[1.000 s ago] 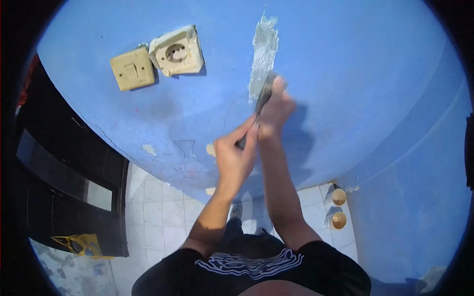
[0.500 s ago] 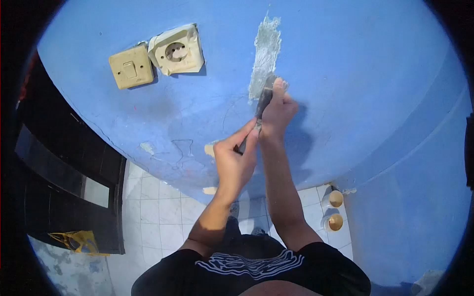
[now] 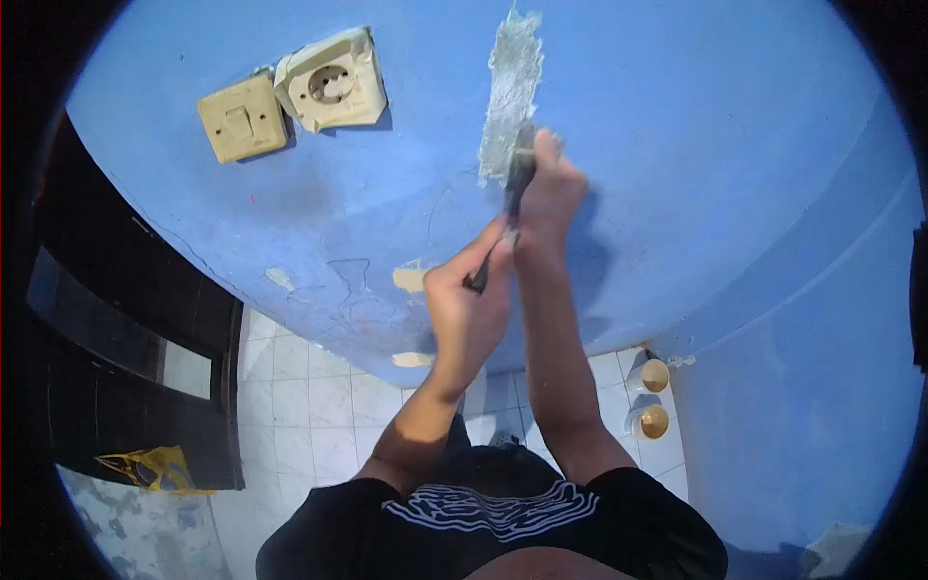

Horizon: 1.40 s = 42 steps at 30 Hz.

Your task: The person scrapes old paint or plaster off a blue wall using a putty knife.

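Observation:
In the head view, my left hand [image 3: 471, 290] is closed around the lower, dark handle end of what looks like a putty knife [image 3: 520, 179]. My right hand [image 3: 553, 193] is closed at the tool's upper end, thumb raised, close in front of the blue wall [image 3: 696, 174]. Whether a second blade sits between the hands I cannot tell. Just above and left of my right hand, a rough strip of grey-white filler [image 3: 512, 87] runs up the wall. The tool's upper end overlaps the strip's lower edge.
Left on the wall are a light switch [image 3: 240, 120] and a loosely fitted socket [image 3: 333, 82]. Cream patches [image 3: 411, 277] mark the wall lower down. Two tubs [image 3: 652, 422] stand on the tiled floor [image 3: 319, 406] by the wall at right. Dark furniture [image 3: 126, 290] is at left.
The wall with its filler strip, switch and socket has shifted slightly up and left in view. Both hands keep their hold, with my right hand a little higher in view.

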### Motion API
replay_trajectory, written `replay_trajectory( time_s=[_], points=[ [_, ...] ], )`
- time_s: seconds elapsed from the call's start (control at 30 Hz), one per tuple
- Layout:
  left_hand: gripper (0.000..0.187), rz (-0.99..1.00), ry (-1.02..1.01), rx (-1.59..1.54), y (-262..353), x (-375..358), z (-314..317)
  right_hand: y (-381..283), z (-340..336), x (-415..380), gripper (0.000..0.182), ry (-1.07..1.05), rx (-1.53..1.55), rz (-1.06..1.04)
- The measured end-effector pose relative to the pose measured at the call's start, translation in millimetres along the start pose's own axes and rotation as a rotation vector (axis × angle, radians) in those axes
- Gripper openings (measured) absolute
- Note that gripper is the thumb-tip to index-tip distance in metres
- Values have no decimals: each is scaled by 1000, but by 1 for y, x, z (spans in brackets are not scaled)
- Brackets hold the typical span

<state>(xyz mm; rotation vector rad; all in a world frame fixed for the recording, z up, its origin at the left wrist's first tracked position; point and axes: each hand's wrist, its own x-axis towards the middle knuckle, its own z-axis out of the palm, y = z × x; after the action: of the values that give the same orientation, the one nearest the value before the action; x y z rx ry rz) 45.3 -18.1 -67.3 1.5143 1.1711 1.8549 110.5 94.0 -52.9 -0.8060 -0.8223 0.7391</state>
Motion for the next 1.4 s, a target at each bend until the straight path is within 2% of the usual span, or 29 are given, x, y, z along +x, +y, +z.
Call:
replay_trajectory(
  time_s=[0.03,0.07,0.13,0.27,0.33,0.37,0.43,0.53,0.63,0.77,0.83,0.87,0.93,0.97,1.07,1.13,1.23,1.37,1.4],
  points=[
    [26,-7,5,-10,-2,3,-2,-7,4,2,40,4,-131,-29],
    [26,-18,8,-11,-3,3,-2,-12,4,4,40,4,-130,-34],
    [27,-47,12,-24,-3,7,2,-23,7,6,36,-17,110,18],
    [27,-65,20,-1,-2,7,-5,-12,9,2,37,-29,155,41],
    [27,-89,7,-54,4,17,-7,-9,16,2,49,74,-76,-136],
    [27,-110,-5,-80,4,17,-8,-9,14,1,49,79,-78,-129],
    [27,-117,-16,-97,2,18,-9,-15,17,9,49,44,92,-74],
    [27,-144,-7,-77,1,2,-19,-16,16,-3,49,57,86,41],
    [27,-107,-12,-44,-1,14,-7,-19,16,7,40,47,77,-71],
    [27,-73,-4,-42,1,16,-10,-17,19,-1,40,4,272,-18],
    [27,-84,1,-40,7,14,-16,-10,26,0,47,103,-29,-96],
    [27,-94,3,-29,9,16,-14,-14,27,9,47,101,-27,-104],
    [27,-54,-1,-23,13,30,-1,-23,24,24,49,8,148,-254],
    [27,-2,-1,-27,14,37,5,-30,25,23,49,1,151,-252],
    [26,-51,1,-38,13,26,0,-35,25,15,50,23,257,-136],
    [26,-65,-11,-1,10,16,-9,-21,22,3,50,159,-4,-94],
    [25,-91,-22,36,12,14,-9,-19,16,9,50,89,-5,-140],
    [25,-59,-9,-1,6,18,-7,-17,17,4,48,106,16,-83],
    [25,-63,-6,5,0,15,-4,-14,15,6,44,47,145,-50]
  ],
)
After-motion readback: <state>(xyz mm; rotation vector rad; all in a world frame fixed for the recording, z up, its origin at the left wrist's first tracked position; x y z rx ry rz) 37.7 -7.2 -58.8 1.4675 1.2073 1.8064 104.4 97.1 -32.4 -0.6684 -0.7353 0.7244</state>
